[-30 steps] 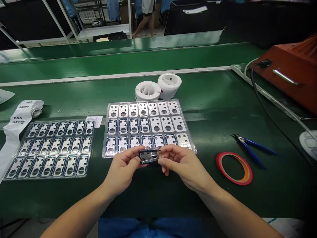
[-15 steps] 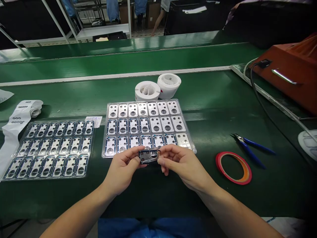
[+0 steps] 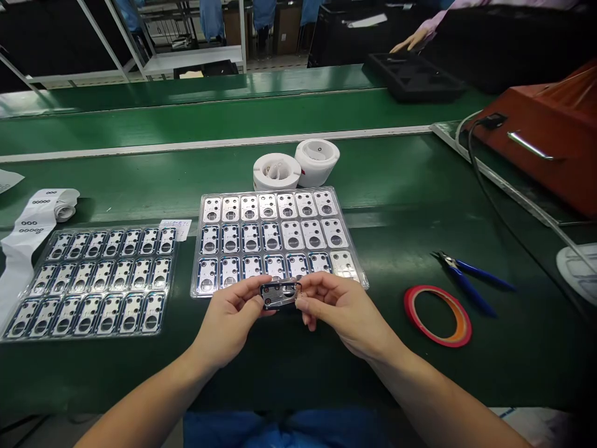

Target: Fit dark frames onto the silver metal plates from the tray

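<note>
Between my two hands is a small rectangular metal plate (image 3: 280, 295) with round holes and a dark rim, held just above the front edge of a clear tray. My left hand (image 3: 233, 317) pinches its left end between thumb and fingers. At the right end, the thumb and forefinger of my right hand (image 3: 333, 305) close on the plate's edge; any smaller piece there is too small to make out. Similar plates fill the rows of the clear plastic tray (image 3: 361, 281). One pocket at its front right looks bare of a dark-rimmed plate.
Left of my hands lies a second filled tray (image 3: 168, 311), with a curling label strip (image 3: 35, 218). Two white label rolls (image 3: 277, 173) stand behind the middle tray. To the right are red tape (image 3: 410, 305), blue-handled cutters (image 3: 471, 286) and a cable (image 3: 504, 218). A co-worker's hand (image 3: 413, 40) reaches by a black tray (image 3: 415, 78).
My hands keep nearly the same hold on the metal plate. At the back right, a black tray and a co-worker's hand have appeared on the bench.
</note>
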The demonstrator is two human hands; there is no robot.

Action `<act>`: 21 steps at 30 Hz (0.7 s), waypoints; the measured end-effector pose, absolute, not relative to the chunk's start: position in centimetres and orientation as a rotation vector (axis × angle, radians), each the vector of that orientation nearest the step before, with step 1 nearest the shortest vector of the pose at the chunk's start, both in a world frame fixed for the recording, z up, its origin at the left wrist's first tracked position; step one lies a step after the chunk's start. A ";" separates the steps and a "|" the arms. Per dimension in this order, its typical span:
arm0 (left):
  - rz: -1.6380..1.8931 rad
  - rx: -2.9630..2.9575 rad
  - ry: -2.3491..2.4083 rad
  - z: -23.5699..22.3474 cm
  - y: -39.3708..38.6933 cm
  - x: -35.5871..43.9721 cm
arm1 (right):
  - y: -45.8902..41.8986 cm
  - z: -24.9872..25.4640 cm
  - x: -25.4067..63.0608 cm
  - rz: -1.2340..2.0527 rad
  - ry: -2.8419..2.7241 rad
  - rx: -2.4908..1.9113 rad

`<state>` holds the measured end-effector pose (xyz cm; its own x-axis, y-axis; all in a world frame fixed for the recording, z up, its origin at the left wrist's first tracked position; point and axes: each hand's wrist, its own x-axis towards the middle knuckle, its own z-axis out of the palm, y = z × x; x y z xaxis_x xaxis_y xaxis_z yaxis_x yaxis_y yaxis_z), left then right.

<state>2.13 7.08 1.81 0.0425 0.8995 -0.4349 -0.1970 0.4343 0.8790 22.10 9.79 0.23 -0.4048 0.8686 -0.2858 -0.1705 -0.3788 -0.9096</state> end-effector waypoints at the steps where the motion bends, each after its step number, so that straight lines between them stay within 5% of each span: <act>1: 0.967 0.731 1.239 1.8 7.1 2.1 | 9.8 0.2 22.1 1.863 -1.095 -1.058; 21: 0.973 0.713 1.221 1.7 7.0 2.1 | 9.6 -0.2 22.2 1.869 -1.122 -1.067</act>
<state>2.13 7.02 1.74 0.0523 0.8993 -0.4342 -0.2222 0.4344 0.8729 22.21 9.62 -0.20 -0.4159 0.8615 -0.2912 -0.1482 -0.3801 -0.9130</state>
